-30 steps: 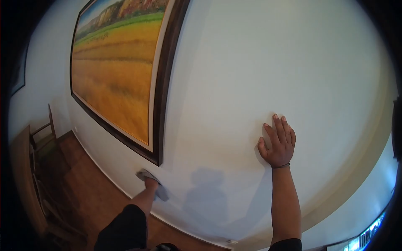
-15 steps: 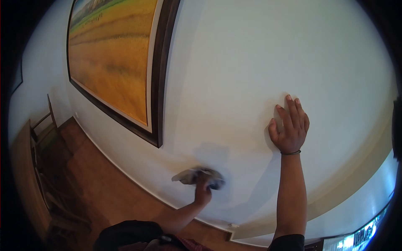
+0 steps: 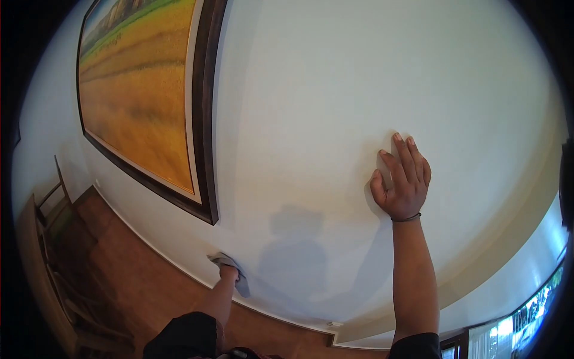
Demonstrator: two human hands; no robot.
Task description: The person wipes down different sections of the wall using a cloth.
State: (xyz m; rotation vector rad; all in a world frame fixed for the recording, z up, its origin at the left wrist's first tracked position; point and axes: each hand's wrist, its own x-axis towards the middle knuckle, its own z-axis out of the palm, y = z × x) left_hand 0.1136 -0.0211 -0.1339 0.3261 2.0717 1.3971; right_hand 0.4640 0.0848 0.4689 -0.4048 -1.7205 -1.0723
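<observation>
Our left hand has swung left since half a second ago, bringing the thin grey cloth with it, while our right hand keeps about the same place on the smooth off-white wall. We find the cloth low on that wall, near its bottom edge and below the lower right corner of the large dark-framed landscape painting.

We judge the step in hand to be wiping the wall in sideways strokes; the next stroke would call for steady pressure, with the cloth kept flat and clear of the frame.

Our left arm reaches down and forward, its hand gripping the cloth bunched at the middle, ends flaring out to both sides; its fingertips are hidden from us. Our right arm stretches upward, palm to the wall, fingers extended, thumb apart, holding nothing, apparently bracing us. Its wrist wears a thin dark band.
</observation>
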